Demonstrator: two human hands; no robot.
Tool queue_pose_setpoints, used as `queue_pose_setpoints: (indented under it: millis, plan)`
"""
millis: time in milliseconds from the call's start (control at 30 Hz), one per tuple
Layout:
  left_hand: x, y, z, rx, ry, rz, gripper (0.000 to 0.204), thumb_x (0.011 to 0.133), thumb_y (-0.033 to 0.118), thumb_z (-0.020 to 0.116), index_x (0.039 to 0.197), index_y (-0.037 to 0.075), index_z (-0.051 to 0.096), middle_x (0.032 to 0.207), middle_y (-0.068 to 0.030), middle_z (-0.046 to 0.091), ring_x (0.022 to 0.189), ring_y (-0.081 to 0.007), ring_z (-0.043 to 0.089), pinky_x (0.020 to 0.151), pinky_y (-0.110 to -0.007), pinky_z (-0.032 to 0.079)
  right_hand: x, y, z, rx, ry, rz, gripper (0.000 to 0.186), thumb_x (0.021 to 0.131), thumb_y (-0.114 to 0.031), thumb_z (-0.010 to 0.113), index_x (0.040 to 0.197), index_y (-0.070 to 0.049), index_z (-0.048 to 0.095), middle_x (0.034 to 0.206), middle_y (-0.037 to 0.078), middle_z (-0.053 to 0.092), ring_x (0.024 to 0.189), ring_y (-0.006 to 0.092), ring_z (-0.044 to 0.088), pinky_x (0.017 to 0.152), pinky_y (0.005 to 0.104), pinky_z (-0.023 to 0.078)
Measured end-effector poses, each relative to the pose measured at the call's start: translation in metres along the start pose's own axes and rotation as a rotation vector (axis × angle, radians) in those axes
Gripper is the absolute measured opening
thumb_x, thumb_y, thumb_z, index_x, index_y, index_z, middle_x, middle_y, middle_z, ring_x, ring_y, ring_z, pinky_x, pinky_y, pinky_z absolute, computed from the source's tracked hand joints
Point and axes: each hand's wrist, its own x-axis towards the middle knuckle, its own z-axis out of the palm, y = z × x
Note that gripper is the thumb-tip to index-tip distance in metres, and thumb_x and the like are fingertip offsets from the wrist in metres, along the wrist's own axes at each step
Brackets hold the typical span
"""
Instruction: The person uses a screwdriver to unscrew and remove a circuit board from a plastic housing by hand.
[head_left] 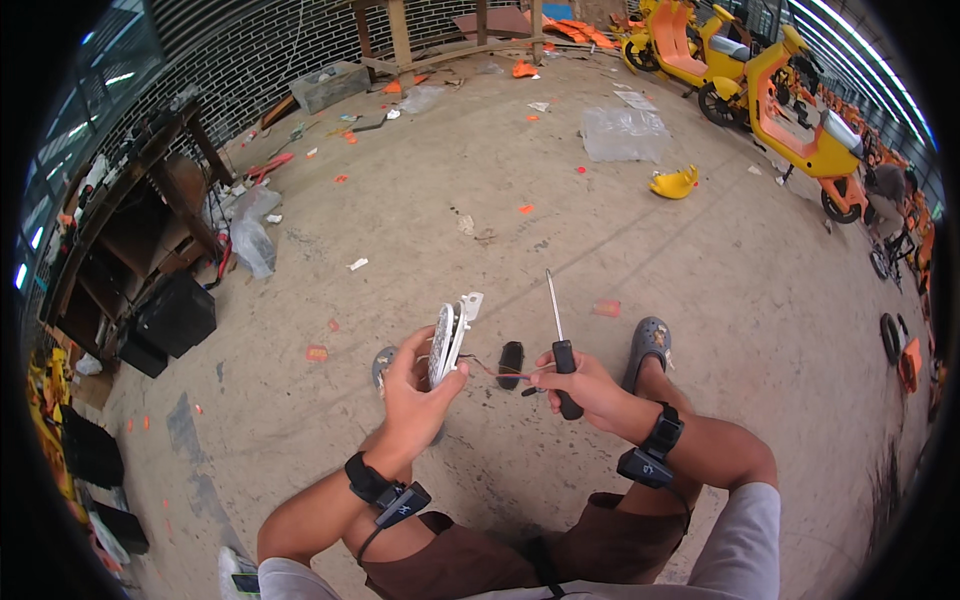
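Observation:
A white plastic housing (441, 345) is pinched in my left hand (413, 395), edge toward me, its two halves slightly parted. Thin coloured wires (492, 372) run from it across to my right hand (592, 388). That hand grips a screwdriver (565, 362) by its black handle, the metal shaft pointing up and away from me. The wires meet its fingertips, and a small dark piece hangs just below. Between my hands shows a black oblong object (511, 362); whether it is joined to the wires, I cannot tell.
My clog-shod foot (651, 345) is right of the screwdriver. Yellow scooters (800, 135) stand at the far right, near a crouching person (888, 190). A cluttered bench (150, 190) and black boxes (175, 318) are at left. Plastic sheeting (625, 134) and a yellow part (675, 183) lie ahead.

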Motion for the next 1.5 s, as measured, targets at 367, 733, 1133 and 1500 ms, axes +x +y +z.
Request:
queue_pose_setpoints:
  millis: [367,733,1133,1500]
  plan:
    - [-0.013,0.014,0.011,0.598,-0.166,0.283,0.066,0.066,0.005,0.083,0.127,0.005,0.059,0.107,-0.0102,0.054,0.095,-0.0216,0.056,0.084,-0.032,0.047,-0.02,-0.012,0.019,0.275,-0.134,-0.137,0.039,0.084,-0.021,0.073,0.111,0.0,0.054,0.085,0.006,0.061,0.053,0.0105,0.053,0.048,0.0271,0.045]
    - [-0.018,0.018,0.012,0.751,-0.232,0.393,0.067,0.063,0.006,0.085,0.125,0.007,0.06,0.106,-0.0116,0.054,0.094,-0.027,0.057,0.081,-0.035,0.049,-0.021,-0.007,0.025,0.169,-0.007,-0.149,0.043,0.08,-0.014,0.077,0.113,0.002,0.053,0.076,0.003,0.059,0.053,0.01,0.054,0.047,0.0262,0.044]
    - [-0.007,-0.001,-0.001,0.124,-0.336,-0.149,0.051,0.081,0.007,0.076,0.125,-0.004,0.053,0.105,-0.0098,0.062,0.092,-0.0122,0.061,0.076,-0.025,0.052,-0.02,-0.01,0.013,0.248,0.031,-0.177,0.039,0.081,-0.009,0.074,0.111,0.002,0.053,0.073,0.004,0.058,0.053,0.01,0.053,0.047,0.0269,0.044]
    - [-0.014,0.005,0.0,0.143,-0.337,-0.192,0.037,0.086,-0.001,0.067,0.12,-0.007,0.055,0.102,-0.0122,0.066,0.084,-0.0141,0.065,0.072,-0.027,0.055,-0.014,-0.007,0.014,0.243,0.007,-0.211,0.037,0.082,-0.007,0.072,0.114,0.001,0.055,0.076,0.004,0.059,0.055,0.0101,0.053,0.048,0.027,0.045]
